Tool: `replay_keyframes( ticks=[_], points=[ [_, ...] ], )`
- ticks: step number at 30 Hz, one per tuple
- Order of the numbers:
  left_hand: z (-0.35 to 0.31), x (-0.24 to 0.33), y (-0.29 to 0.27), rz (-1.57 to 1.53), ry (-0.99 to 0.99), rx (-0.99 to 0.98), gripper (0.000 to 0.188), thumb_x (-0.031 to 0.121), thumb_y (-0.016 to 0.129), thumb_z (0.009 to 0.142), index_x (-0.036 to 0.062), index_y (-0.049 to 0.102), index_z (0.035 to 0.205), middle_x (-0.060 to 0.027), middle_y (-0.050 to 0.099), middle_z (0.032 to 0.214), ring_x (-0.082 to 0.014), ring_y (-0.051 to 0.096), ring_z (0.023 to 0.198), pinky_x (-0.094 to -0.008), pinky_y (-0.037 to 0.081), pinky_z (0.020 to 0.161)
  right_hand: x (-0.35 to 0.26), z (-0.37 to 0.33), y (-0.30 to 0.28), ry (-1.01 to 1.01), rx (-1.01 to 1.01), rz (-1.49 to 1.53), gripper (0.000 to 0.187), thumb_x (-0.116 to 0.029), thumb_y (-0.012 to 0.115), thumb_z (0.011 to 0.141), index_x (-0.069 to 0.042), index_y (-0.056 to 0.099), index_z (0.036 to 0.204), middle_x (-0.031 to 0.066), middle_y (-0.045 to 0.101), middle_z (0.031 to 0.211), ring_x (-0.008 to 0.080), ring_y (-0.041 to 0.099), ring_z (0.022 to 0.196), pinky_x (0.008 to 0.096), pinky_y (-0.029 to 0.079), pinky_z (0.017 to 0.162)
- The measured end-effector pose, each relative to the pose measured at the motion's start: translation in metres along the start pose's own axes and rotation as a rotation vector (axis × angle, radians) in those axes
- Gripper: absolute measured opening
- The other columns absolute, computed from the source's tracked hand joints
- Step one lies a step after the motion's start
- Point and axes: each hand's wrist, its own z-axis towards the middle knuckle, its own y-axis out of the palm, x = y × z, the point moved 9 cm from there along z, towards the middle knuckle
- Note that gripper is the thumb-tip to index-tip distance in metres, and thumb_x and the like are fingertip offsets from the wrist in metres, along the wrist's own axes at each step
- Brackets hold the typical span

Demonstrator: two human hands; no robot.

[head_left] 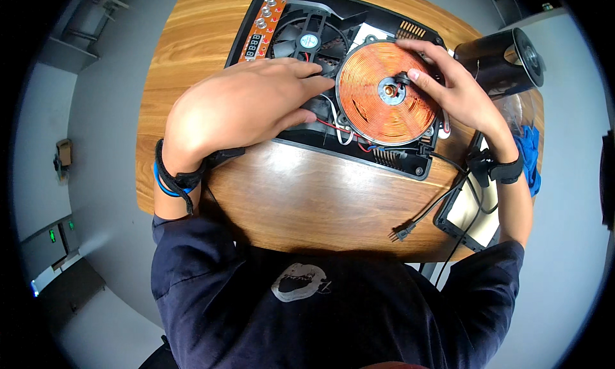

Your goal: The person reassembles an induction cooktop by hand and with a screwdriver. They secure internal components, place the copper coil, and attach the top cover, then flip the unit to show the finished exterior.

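Observation:
An induction cooker base (359, 152) lies opened on the table, its insides showing. On its right half sits a round copper coil (365, 106) with a metal hub. My left hand (256, 100) reaches over the fan side, fingers stretched and apart, fingertips by the coil's left edge. Spread over the coil's right side is my right hand (458, 90); its index finger rests near the top rim. The thumb is beside a small black rubber piece (401, 78) near the hub; whether it touches is unclear. Left of the coil are a fan (288, 39) and an orange circuit board (261, 29).
A black cylindrical container (493, 65) lies at the right. Below it are a blue cloth (529, 154) and a black frame (448, 218) around a pale sheet. A power cord's plug (402, 232) lies on the wooden table (301, 196) near its front edge.

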Motion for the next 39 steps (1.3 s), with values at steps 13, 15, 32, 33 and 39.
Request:
replay_keyframes(
  ticks=[13, 15, 32, 33, 39],
  points=[
    [0.067, -0.013, -0.006, -0.037, -0.073, 0.121, 0.075, 0.034, 0.07, 0.112, 0.0052, 0.04, 0.174, -0.0279, 0.069, 0.151, -0.0421, 0.067, 0.139, -0.0478, 0.054, 0.116, -0.008, -0.009, 0.004, -0.057, -0.077, -0.097, 0.034, -0.017, 0.087, 0.1, -0.008, 0.072, 0.128, 0.0178, 0.061, 0.139, 0.0375, 0.062, 0.134, 0.0438, 0.051, 0.116],
    [0.071, -0.015, -0.007, -0.112, -0.121, 0.092, 0.074, 0.034, 0.071, 0.112, 0.0088, 0.041, 0.175, -0.025, 0.076, 0.138, -0.04, 0.072, 0.13, -0.0477, 0.057, 0.112, -0.012, -0.011, 0.004, -0.087, -0.056, -0.119, 0.034, -0.016, 0.086, 0.1, -0.008, 0.069, 0.128, 0.0215, 0.061, 0.142, 0.0426, 0.06, 0.141, 0.0456, 0.052, 0.117],
    [0.076, -0.032, 0.012, -0.589, -0.081, 0.048, 0.062, 0.004, 0.082, 0.103, 0.009, 0.055, 0.159, -0.0077, 0.072, 0.123, -0.016, 0.071, 0.111, -0.0337, 0.063, 0.107, -0.034, -0.012, 0.008, -0.139, 0.069, -0.234, 0.028, -0.021, 0.084, 0.101, -0.015, 0.071, 0.125, 0.0231, 0.056, 0.159, 0.0442, 0.074, 0.125, 0.047, 0.062, 0.102],
    [0.077, -0.033, 0.014, -0.622, -0.097, 0.032, 0.062, 0.004, 0.082, 0.103, 0.0092, 0.056, 0.158, -0.0077, 0.072, 0.124, -0.0155, 0.071, 0.111, -0.0333, 0.063, 0.106, -0.036, -0.013, 0.007, -0.127, 0.077, -0.268, 0.027, -0.022, 0.083, 0.101, -0.015, 0.073, 0.125, 0.021, 0.058, 0.158, 0.0437, 0.074, 0.125, 0.047, 0.062, 0.101],
    [0.074, -0.032, 0.012, -0.551, -0.08, 0.013, 0.066, 0.01, 0.086, 0.101, 0.0097, 0.056, 0.16, -0.0086, 0.072, 0.126, -0.0156, 0.071, 0.111, -0.0331, 0.064, 0.102, -0.063, -0.019, 0.0, -0.216, 0.153, -0.594, 0.023, -0.02, 0.081, 0.1, -0.014, 0.08, 0.122, 0.0128, 0.07, 0.143, 0.0368, 0.072, 0.124, 0.0449, 0.062, 0.098]
  ],
)
